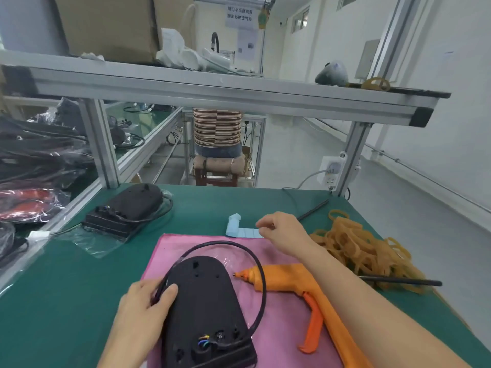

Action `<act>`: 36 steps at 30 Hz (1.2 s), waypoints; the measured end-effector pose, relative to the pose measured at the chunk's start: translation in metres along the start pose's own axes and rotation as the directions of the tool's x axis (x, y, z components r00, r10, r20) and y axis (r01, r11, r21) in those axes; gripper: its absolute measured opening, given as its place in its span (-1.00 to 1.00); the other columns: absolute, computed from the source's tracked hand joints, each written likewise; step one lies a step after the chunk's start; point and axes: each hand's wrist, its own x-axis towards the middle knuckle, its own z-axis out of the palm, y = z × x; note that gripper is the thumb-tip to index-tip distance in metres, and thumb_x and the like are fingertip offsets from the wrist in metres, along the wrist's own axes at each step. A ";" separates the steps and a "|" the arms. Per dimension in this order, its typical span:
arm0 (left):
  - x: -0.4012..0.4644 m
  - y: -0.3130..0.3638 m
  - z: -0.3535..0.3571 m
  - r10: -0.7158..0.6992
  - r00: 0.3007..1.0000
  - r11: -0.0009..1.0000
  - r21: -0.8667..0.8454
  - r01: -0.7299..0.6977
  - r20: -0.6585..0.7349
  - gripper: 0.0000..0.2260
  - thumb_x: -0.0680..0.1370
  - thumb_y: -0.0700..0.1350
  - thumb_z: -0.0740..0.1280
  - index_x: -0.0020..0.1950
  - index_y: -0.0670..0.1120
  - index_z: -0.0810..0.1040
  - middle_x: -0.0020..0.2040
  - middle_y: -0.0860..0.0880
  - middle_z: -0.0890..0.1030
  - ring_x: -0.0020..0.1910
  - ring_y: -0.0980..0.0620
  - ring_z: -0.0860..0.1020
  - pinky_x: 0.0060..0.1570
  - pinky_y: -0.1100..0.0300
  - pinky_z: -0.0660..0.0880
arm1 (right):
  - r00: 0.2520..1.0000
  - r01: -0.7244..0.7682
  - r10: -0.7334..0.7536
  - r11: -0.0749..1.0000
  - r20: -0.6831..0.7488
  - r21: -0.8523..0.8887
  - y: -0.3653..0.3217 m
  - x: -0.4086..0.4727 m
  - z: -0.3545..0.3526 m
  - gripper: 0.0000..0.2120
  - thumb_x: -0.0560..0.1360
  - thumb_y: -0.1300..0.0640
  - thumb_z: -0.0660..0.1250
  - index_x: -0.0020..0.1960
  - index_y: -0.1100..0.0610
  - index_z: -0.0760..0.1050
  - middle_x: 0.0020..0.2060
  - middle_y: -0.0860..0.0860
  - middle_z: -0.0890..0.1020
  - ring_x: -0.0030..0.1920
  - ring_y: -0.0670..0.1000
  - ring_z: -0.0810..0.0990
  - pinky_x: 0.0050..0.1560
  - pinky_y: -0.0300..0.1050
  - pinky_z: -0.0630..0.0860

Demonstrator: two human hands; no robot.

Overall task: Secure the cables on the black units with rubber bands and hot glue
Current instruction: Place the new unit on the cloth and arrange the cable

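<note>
One rounded matte black unit [204, 304], looped cable [261, 272]

Two black units [204, 301] [130, 205], one orange glue gun [300, 285], one rubber-band pile [364, 248], apparently two black rods [401, 281] [313, 209].

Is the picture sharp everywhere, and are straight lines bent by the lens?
Head view: wide-angle bending curves the shelf beam; the right hand is slightly blurred; the black unit and glue gun look reasonably sharp; lighting is soft.
</note>
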 end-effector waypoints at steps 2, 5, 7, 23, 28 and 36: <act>0.008 0.005 -0.008 0.027 0.992 0.998 0.066 -0.019 -0.124 -0.69 0.56 -0.05 0.35 0.29 -0.07 0.55 0.27 -0.10 0.49 0.30 -0.14 0.42 0.32 -0.05 0.32 | 0.999 -0.020 0.016 0.993 -0.043 -0.116 -0.001 0.013 0.002 -0.64 0.53 0.16 0.30 0.32 0.06 0.50 0.28 0.05 0.52 0.27 0.08 0.47 0.26 -0.01 0.42; 0.026 0.029 -0.016 0.222 0.943 0.975 0.034 -0.221 -0.247 -0.75 0.55 -0.17 0.36 0.22 -0.04 0.58 0.17 0.01 0.51 0.21 -0.07 0.47 0.23 0.01 0.37 | 0.993 -0.105 0.115 0.930 0.007 -0.351 0.010 0.031 -0.003 -0.41 0.49 0.19 0.29 0.49 0.00 0.26 0.42 0.06 0.31 0.40 0.13 0.28 0.37 0.06 0.28; 0.049 0.055 -0.007 0.421 0.880 0.907 0.108 -0.407 -0.218 -0.72 0.50 -0.31 0.33 0.12 -0.01 0.64 0.11 0.06 0.56 0.17 -0.02 0.48 0.19 0.12 0.37 | 0.988 -0.105 0.141 0.921 0.070 -0.375 0.014 0.038 -0.003 -0.37 0.48 0.20 0.27 0.52 -0.01 0.20 0.46 0.05 0.24 0.45 0.12 0.20 0.43 0.11 0.17; 0.195 0.106 0.069 0.445 0.736 0.667 0.359 -0.652 0.510 -0.89 0.45 -0.17 0.39 -0.11 -0.02 0.70 -0.11 0.00 0.68 -0.07 0.04 0.58 -0.05 0.18 0.46 | 0.985 0.066 -0.073 0.997 0.155 0.050 0.007 0.049 0.039 -0.49 0.45 0.05 0.40 0.38 0.04 0.43 0.29 -0.01 0.55 0.27 0.03 0.51 0.30 -0.08 0.39; 0.181 0.119 0.062 0.265 0.859 0.964 -0.137 -0.227 0.439 -0.87 0.40 -0.36 0.40 -0.27 -0.15 0.60 -0.36 -0.09 0.56 -0.38 0.06 0.47 -0.34 0.30 0.39 | 0.980 0.101 -0.141 0.961 0.139 0.257 0.005 0.042 0.034 -0.84 0.43 0.00 0.47 -0.07 -0.05 0.51 -0.15 -0.04 0.59 -0.12 0.04 0.52 -0.08 -0.08 0.41; 0.159 0.126 0.065 0.050 0.893 0.978 -0.202 0.047 0.448 -0.78 0.43 -0.28 0.42 0.05 -0.10 0.57 -0.10 -0.02 0.63 -0.16 0.03 0.58 -0.17 0.20 0.48 | 0.994 0.075 -0.100 0.925 0.047 0.373 0.002 0.032 0.013 -0.82 0.60 0.17 0.22 -0.15 0.23 0.45 -0.24 0.07 0.48 -0.20 -0.01 0.39 -0.18 -0.09 0.27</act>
